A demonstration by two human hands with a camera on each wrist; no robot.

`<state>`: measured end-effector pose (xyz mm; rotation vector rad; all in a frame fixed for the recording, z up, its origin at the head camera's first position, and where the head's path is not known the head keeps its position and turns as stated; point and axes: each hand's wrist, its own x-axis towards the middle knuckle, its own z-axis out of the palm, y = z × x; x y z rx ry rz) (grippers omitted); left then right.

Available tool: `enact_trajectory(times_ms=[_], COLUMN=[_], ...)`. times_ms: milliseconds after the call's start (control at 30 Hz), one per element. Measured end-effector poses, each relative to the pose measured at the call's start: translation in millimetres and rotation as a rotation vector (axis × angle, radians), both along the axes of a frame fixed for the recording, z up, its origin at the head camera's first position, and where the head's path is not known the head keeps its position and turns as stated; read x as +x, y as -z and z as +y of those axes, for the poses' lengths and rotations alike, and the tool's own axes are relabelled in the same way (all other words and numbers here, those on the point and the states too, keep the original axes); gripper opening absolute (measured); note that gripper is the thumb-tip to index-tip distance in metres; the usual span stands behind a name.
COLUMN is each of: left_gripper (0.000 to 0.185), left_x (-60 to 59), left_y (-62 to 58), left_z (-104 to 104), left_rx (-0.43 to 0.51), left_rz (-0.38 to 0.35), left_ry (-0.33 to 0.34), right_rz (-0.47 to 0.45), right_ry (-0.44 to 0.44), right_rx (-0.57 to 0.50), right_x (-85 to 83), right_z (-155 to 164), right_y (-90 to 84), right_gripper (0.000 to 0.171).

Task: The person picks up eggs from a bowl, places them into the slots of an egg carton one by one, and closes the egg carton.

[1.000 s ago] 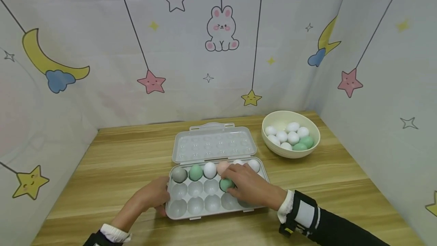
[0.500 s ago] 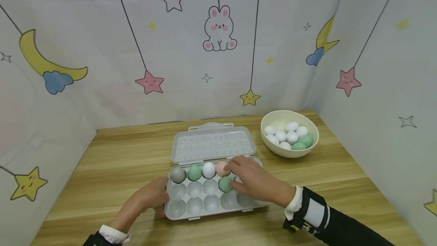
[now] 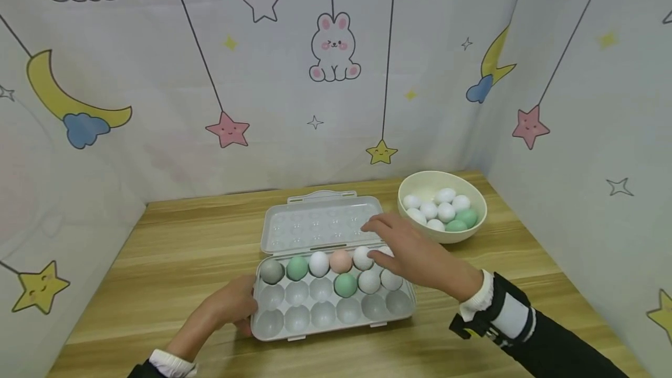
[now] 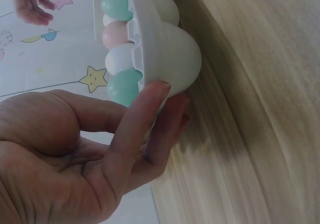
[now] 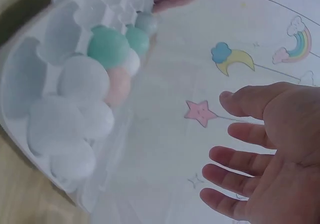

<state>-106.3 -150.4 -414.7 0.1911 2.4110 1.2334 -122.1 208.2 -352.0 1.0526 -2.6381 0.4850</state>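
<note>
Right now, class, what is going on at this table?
A person is working at an open egg tray on a wooden table. The left hand holds the tray's left end. The right hand, open and empty, hovers above the tray's right side. Nine eggs sit in the tray; more lie in the bowl.

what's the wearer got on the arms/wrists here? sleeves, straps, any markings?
Both hands are bare: no gloves, no rings in view. The right hand comes out of a black sleeve with a frilled white cuff; a black wrist mount with a white block is strapped just behind that cuff. The left hand shows a white cuff over a dark sleeve edge. No markings are legible.
</note>
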Motion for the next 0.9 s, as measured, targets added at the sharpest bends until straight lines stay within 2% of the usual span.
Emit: enact_trajectory(times_ms=[300, 533, 733, 900], left_gripper=[0.036, 0.036, 0.038, 0.037], left_x=[0.2, -0.2, 0.0, 0.2], left_y=[2.3, 1.7, 0.0, 0.1], left_z=[0, -1, -1, -1], left_rx=[-0.008, -0.001, -0.009, -0.022], left_rz=[0.001, 0.005, 0.004, 0.000], left_ry=[-0.006, 0.010, -0.004, -0.020], right_rz=[0.042, 0.088, 0.058, 0.004], right_ry=[0.073, 0.120, 0.195, 0.276], right_rx=[-0.026, -0.026, 0.042, 0.083], right_x=[-6.7, -13.3, -20.6, -36.8], right_z=[26, 48, 63, 79], right_y=[-23.3, -35.2, -49.1, -52.7], right_gripper=[0.052, 0.050, 0.051, 0.051])
